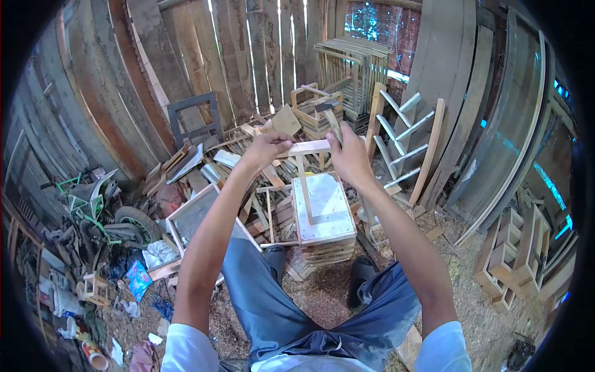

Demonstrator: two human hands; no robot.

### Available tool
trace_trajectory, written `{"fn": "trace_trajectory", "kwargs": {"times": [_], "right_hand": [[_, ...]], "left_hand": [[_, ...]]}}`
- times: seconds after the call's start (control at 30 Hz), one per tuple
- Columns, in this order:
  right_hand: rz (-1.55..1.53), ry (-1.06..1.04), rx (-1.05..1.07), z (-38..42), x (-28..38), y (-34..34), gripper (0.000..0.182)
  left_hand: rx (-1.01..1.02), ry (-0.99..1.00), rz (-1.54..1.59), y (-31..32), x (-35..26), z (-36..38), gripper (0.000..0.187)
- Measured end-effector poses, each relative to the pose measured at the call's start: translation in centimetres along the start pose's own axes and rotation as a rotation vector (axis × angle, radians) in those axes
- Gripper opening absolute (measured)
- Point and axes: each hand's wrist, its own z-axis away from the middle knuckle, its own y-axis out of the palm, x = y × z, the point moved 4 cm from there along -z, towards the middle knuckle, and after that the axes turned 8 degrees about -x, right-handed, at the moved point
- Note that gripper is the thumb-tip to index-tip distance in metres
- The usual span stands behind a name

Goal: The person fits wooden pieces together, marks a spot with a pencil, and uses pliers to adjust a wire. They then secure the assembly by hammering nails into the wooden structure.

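Note:
My left hand (269,149) is closed on the left end of a short pale wooden strip (310,147). Whether a nail is also between its fingertips is too small to tell. Wrapped round the handle of a hammer (335,124), my right hand (351,156) also touches the strip's right end. The hammer's head points up and away from me. A thin wooden slat (304,186) runs down from the strip to a box-like wooden stack with a whitish top (328,217), which stands between my legs.
Scrap wood (260,211) lies heaped behind the stack. Wooden frames (356,68) are piled at the back, with a rack of white slats (406,133) leaning at right. A framed panel (204,214) and a small green bike (99,211) are left; wooden shelf pieces (514,254) stand right.

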Motion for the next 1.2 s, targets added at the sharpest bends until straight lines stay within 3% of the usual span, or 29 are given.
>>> {"fn": "trace_trajectory", "kwargs": {"times": [0.1,0.2,0.23,0.53,0.7,1.2], "right_hand": [[-0.020,-0.004,0.064,0.4,0.0,1.0,0.020],[0.009,-0.029,0.055,0.6,-0.7,1.2,0.021],[0.023,-0.033,0.047,0.6,-0.6,1.1,0.022],[0.075,-0.039,0.216,-1.6,0.9,-0.5,0.022],[0.181,-0.079,0.328,-2.6,0.6,-0.3,0.027],[0.200,-0.166,0.390,-3.4,1.1,0.8,0.025]], "left_hand": [[-0.001,-0.016,0.152,1.2,0.2,0.0,0.028],[-0.060,0.067,-0.072,2.1,0.0,0.1,0.031],[-0.101,0.212,-0.148,2.2,-0.5,0.4,0.032],[-0.058,0.320,0.041,4.3,-1.5,1.3,0.029],[-0.028,0.332,0.075,4.6,-1.2,0.6,0.026],[-0.068,0.387,0.107,4.0,-0.7,1.2,0.022]]}}
